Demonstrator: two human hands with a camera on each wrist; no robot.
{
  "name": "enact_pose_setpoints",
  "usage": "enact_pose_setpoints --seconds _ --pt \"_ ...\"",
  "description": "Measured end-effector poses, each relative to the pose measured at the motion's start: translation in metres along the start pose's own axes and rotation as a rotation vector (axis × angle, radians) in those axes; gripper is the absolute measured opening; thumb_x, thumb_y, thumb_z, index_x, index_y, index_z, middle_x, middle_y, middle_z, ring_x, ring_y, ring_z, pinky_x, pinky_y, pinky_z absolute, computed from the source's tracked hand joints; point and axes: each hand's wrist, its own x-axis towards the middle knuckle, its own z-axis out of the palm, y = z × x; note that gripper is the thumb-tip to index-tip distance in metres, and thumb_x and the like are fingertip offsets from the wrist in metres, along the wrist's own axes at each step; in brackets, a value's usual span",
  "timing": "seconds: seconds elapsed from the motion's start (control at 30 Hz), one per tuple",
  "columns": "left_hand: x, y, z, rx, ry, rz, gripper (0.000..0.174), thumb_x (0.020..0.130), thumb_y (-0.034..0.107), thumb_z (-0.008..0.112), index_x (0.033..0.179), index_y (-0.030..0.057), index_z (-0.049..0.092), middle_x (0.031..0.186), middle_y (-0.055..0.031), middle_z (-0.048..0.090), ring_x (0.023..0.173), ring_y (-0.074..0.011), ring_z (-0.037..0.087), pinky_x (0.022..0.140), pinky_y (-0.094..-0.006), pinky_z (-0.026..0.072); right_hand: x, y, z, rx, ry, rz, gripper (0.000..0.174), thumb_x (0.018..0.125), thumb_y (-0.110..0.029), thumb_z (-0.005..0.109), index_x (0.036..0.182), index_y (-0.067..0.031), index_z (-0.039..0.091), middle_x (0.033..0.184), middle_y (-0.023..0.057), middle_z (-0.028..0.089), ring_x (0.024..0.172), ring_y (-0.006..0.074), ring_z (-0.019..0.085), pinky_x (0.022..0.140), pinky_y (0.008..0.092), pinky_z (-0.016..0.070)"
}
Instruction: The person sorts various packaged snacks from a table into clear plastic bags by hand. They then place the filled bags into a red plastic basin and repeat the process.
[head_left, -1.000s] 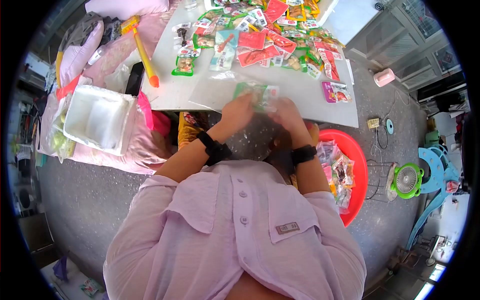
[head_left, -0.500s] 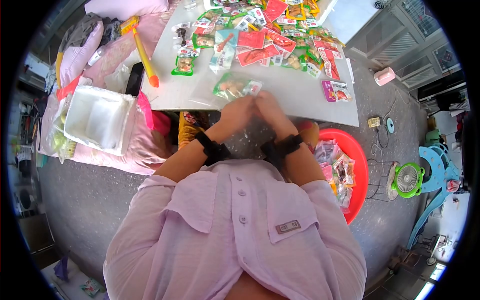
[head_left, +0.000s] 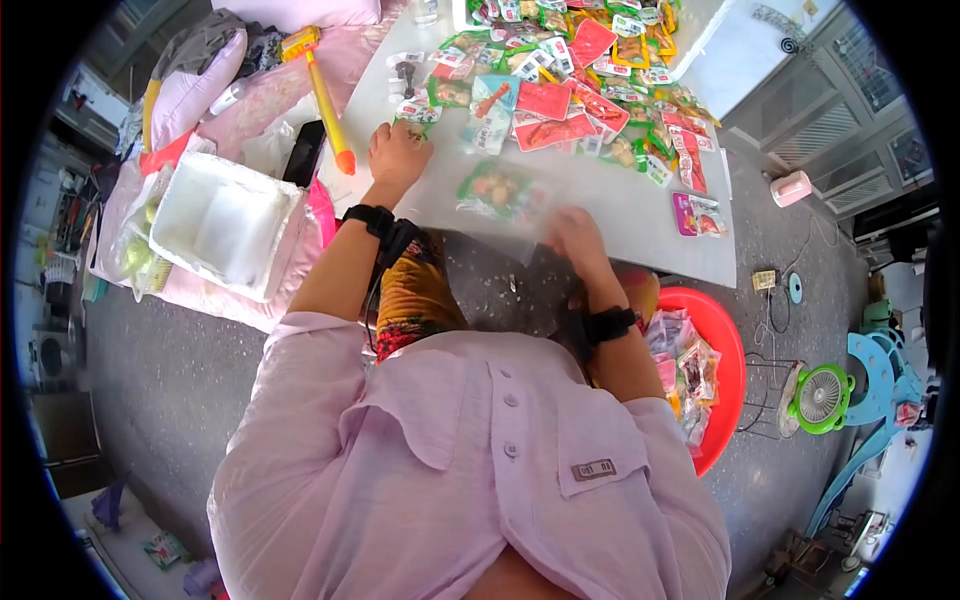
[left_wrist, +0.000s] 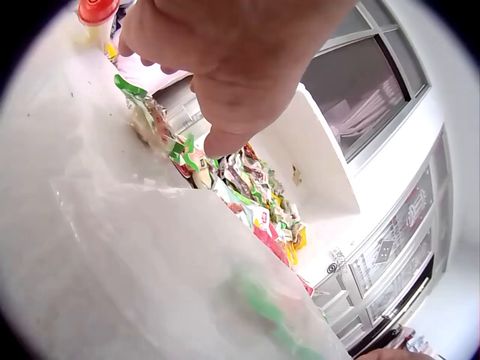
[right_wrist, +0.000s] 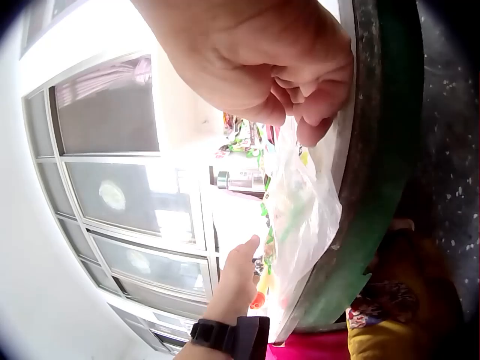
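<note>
The person's left hand (head_left: 400,157) is open above the left part of the bench (head_left: 450,205), with the fingers quite straight and the thumb standing apart from them. It reaches to a small packet (head_left: 418,110) with green edges, which lies partly under the fingers; if the fingertips touch this packet, I cannot tell. The right hand (head_left: 577,238) is closed, and its curled fingers and thumb pinch one end of a clear plastic bag (right_wrist: 304,210). The bag is on the bench at the front edge, between the two hands, and inside it one can see a green packet (head_left: 495,192) with pale round pieces of food, a little blurred. Behind the bag there lies a wide pile of packets (head_left: 545,100) in red, green and yellow, and many of them overlap. A purple packet (head_left: 698,215) lies apart, near the right side of the bench. Lower at the right, a red basin (head_left: 732,350) holds more wrapped packets (head_left: 695,375), and farther right is a green fan (head_left: 822,398). At the left, a white foam box (head_left: 225,228) rests on the pink bedding (head_left: 215,307), and near it there is a long yellow tool (head_left: 326,100) with an orange tip.
</note>
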Motion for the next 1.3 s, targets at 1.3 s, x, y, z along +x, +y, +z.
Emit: enact_pose_setpoints --seconds 1.3 --pt "-0.13 0.116 -0.028 -0.397 -0.369 0.415 0.032 0.065 0.025 0.061 0.087 0.0035 0.052 0.087 -0.0139 0.051 0.08 -0.0302 0.052 0.066 -0.0367 0.0436 -0.061 0.014 -0.05 0.883 0.226 0.012 0.024 0.082 -0.01 0.045 0.106 -0.0067 0.042 0.096 0.0086 0.053 0.084 0.0229 0.055 0.068 0.042 0.0482"
